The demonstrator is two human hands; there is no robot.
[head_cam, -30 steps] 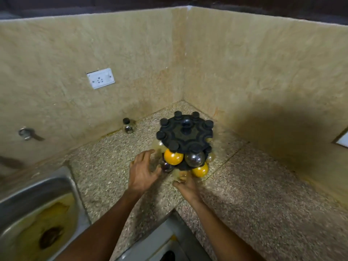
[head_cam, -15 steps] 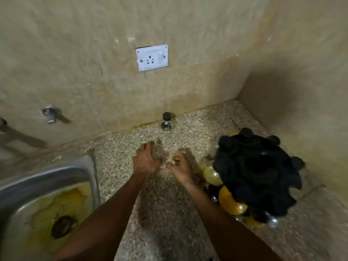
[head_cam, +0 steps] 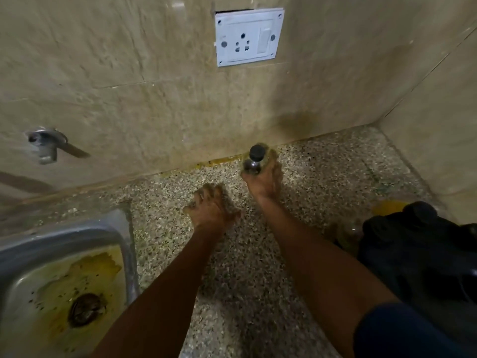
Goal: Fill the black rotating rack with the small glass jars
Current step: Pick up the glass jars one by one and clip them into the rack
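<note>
Speckled granite counter (head_cam: pixel 322 182) runs along beige tiled wall, corner at far right. Right hand (head_cam: pixel 263 177) reaches to back edge of counter, fingers wrapped round a small glass jar (head_cam: pixel 254 162) w/ black cap; jar upright, right by the wall base, under the white socket plate (head_cam: pixel 249 37). Can't tell if jar is lifted off the counter or still resting on it, blurry. Left hand (head_cam: pixel 210 209) is nearer the camera, just left of right hand, palm down over the counter, fingers loosely curled, holding nothing. Black rotating rack (head_cam: pixel 418 244) at right edge of frame, partly cut off, well apart from the held jar; black knobs visible on top, a yellowish jar (head_cam: pixel 387 206) peeking behind it and a clear one (head_cam: pixel 348 233) at its left side, both blurred. Steel sink (head_cam: pixel 121 244) lower left w/ yellow stains and drain. Metal tap fitting (head_cam: pixel 46 143) on wall above sink. Dark blue sleeve (head_cam: pixel 395 332) on right arm, bottom right.
</note>
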